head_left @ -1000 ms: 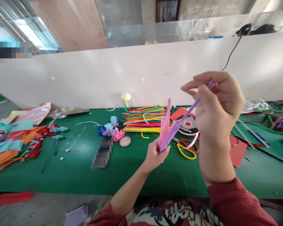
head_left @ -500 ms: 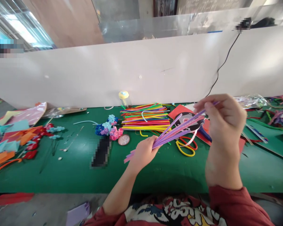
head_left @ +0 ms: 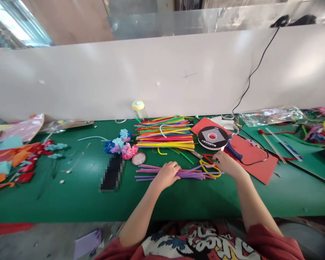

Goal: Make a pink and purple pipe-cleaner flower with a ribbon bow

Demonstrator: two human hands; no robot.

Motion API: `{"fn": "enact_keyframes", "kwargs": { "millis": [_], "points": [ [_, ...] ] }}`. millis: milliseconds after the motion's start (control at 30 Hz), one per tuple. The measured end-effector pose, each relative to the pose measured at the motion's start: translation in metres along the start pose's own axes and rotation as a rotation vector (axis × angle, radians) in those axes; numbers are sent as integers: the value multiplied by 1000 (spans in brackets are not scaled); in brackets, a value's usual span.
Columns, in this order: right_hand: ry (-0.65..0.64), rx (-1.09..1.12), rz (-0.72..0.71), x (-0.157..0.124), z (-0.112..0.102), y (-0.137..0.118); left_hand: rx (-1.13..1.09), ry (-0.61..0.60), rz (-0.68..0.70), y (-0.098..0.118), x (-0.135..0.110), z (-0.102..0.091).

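Purple and pink fuzzy stems (head_left: pixel 191 174) lie flat on the green worktop (head_left: pixel 97 206), in front of the seated person, set roughly left to right. Ends uneven; a few stems cross toward the right end and some spread apart at the left.

Left hand (head_left: pixel 166 176): palm down across the middle of the bundle, fingers curved, thumb set a little apart from the forefinger. Right hand (head_left: pixel 225 163): at the right end of the bundle, fingers bent downward over the handles of the scissors (head_left: pixel 197 154). The undersides of both hands are hidden, so I cannot tell how far either set of fingers is closed or whether anything is gripped.

Scissors: yellow and red handles, partly under the right ends of the stems; blades point away to the left.

Behind the bundle: pile of many-coloured stems (head_left: pixel 165 133), mostly parallel to it, with one short pale curved piece on top. Right of the pile: black-and-white spool (head_left: pixel 212 142) with a red centre, overlapping a red sheet (head_left: pixel 256 162). A blue-handled tool (head_left: pixel 234 151) rests on the sheet, just beyond the right hand.

Left of the pile: blue, purple and pink flowers (head_left: pixel 119 142), with a round dish (head_left: pixel 138 159) of small pale bits near them. Jar (head_left: pixel 139 106), yellow lid, upright near the white board (head_left: pixel 97 79).
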State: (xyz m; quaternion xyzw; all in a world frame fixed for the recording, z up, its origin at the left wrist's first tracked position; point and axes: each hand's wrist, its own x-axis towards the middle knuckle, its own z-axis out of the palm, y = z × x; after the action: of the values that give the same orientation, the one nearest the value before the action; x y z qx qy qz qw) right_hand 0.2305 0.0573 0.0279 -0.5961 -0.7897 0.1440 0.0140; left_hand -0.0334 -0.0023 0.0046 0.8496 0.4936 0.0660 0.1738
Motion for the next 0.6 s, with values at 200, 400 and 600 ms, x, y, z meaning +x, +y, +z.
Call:
{"fn": "enact_keyframes", "kwargs": {
  "millis": [200,400,600],
  "points": [
    [23,-100,178,-13,6,28,-51,85,47,-3,-3,7],
    [94,-122,164,-21,-3,31,-56,127,57,-7,-6,9],
    [79,-16,-254,-4,15,-20,-23,142,88,-7,-6,11]
  ]
}}
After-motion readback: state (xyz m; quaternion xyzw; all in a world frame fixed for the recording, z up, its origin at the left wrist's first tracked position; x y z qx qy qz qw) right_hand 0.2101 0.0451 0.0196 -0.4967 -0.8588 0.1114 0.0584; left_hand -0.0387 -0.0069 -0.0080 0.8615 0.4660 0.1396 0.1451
